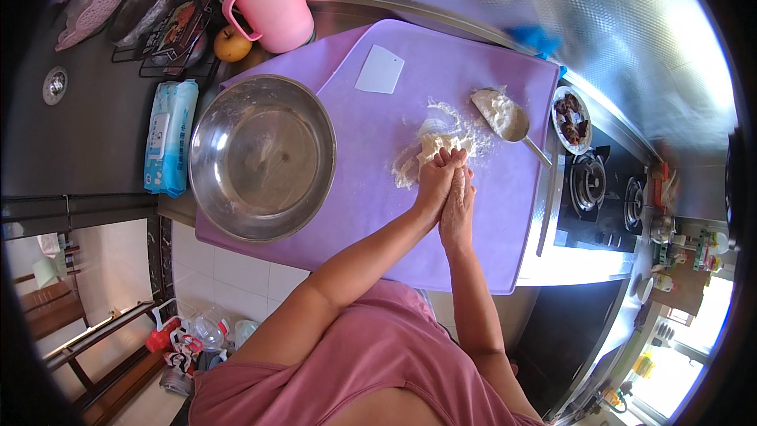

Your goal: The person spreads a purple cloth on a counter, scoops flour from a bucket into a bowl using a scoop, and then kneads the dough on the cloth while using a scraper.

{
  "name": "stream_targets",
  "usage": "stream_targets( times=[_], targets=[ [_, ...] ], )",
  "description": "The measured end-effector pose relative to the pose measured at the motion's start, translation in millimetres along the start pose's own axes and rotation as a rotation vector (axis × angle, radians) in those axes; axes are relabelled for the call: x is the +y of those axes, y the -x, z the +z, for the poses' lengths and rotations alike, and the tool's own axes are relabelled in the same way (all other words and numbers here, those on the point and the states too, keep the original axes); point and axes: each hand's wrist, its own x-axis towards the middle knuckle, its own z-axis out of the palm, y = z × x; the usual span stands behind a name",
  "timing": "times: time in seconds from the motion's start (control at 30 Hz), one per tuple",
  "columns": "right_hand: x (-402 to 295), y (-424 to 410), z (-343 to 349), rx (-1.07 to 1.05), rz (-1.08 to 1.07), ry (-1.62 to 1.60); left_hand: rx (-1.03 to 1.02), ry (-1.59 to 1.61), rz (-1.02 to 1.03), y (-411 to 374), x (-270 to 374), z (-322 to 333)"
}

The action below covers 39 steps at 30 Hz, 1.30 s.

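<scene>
My left hand (436,182) and my right hand (456,204) are pressed against each other, fingers pointing away from me. Flour or dough coats the back of the right one. Their fingertips meet the near side of a rough lump of pale dough (434,145), partly covered by the fingers. Whether anything lies between the palms is hidden. Loose flour (440,109) is scattered around the lump on a purple mat (378,189). Right of the dough, a metal scoop (518,124) holds white flour, its handle towards the mat's right edge. A white dough scraper (379,70) lies flat farther back.
A wide steel bowl (269,160) with residue inside stands on the mat's left. Beyond it are a pack of wipes (171,137), a yellowish fruit (232,44) and a pink thermos jug (271,6). To the right sit a plate of dark food (572,120) and a gas stove (588,183).
</scene>
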Motion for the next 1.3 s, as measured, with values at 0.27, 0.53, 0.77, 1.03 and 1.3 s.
stream_targets(
  times=[0.27, 0.53, 0.77, 1.03, 1.3],
  targets=[
    [-3.5, 2.1, -2.5, -0.046, 0.000, -0.060, -0.049, -0.108, 0.008, -14.3, 0.0, -14.2],
    [0.9, -7.9, -13.7, -0.094, 0.153, -0.762, -0.266, 0.126, 0.051, -7.0, -15.5, -14.0],
    [-1.6, -1.6, -6.1, -0.061, 0.114, -0.333, -0.104, 0.066, 0.088, -14.4, -23.7, -16.5],
    [-9.1, 0.2, -5.3, 0.037, -0.012, 0.185, -0.003, -0.052, 0.074, -12.9, -2.3, -12.0],
    [1.4, -29.9, -23.2, 0.205, -0.127, 0.334, 0.062, -0.500, 0.570, -25.4, -15.1, -25.0]
  ],
)
